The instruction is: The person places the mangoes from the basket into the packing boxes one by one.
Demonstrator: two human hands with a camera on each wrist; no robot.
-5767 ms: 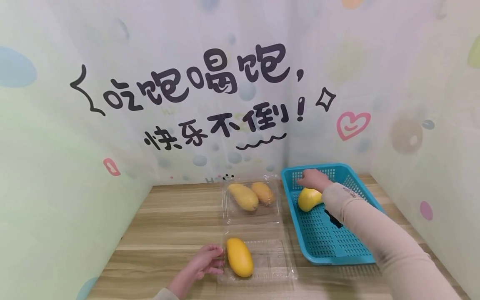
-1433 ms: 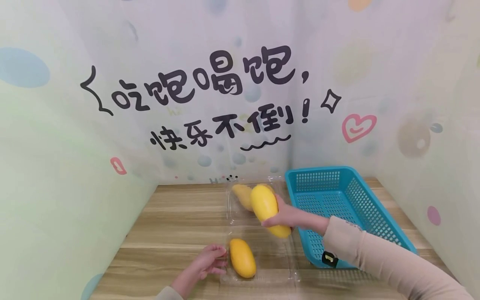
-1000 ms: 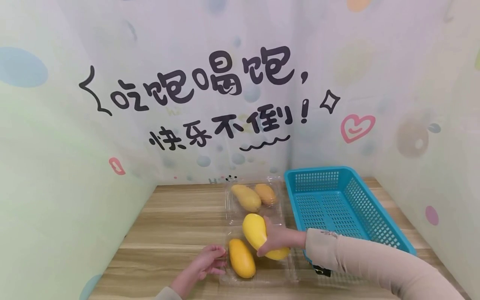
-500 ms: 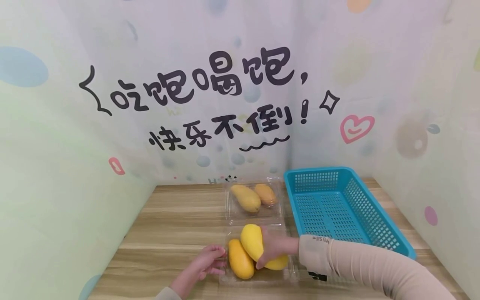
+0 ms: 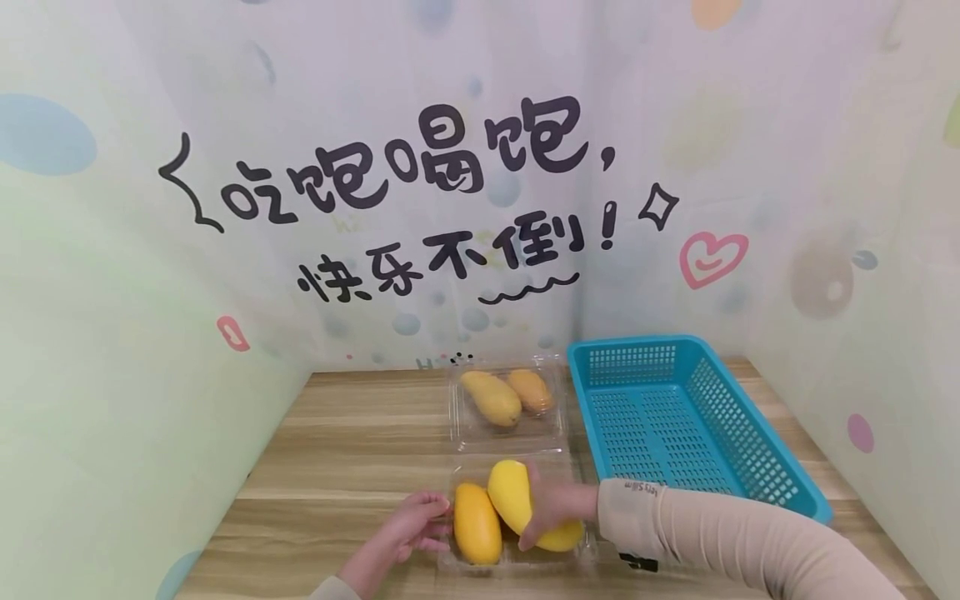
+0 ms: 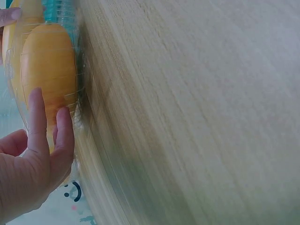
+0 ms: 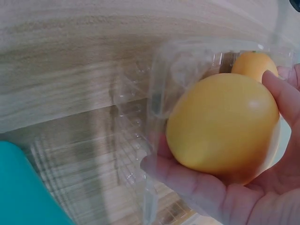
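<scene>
My right hand (image 5: 555,503) grips a large yellow mango (image 5: 510,493) with thumb and fingers spread round its sides. That mango sits in the right half of the near clear plastic box (image 5: 456,468); whether it rests on the bottom is hidden. Beside it on the left lies an orange-yellow mango (image 5: 477,527) in the same box. My left hand (image 5: 408,525) stands at the box's left side, its fingers loosely extended. In the left wrist view, fingertips (image 6: 35,96) touch the clear wall by the orange-yellow mango (image 6: 49,65).
Two duller mangoes (image 5: 491,398) lie behind clear plastic (image 5: 465,433) at the back of the wooden table (image 5: 360,425). On the right stands a blue perforated basket (image 5: 660,446), with my right forearm across its near end. Printed cloth walls (image 5: 480,167) enclose the table.
My right hand has taken the yellow mango from the blue basket, carried it left and towards me, and lowered it beside the other mango. My left hand has stayed by the box.
</scene>
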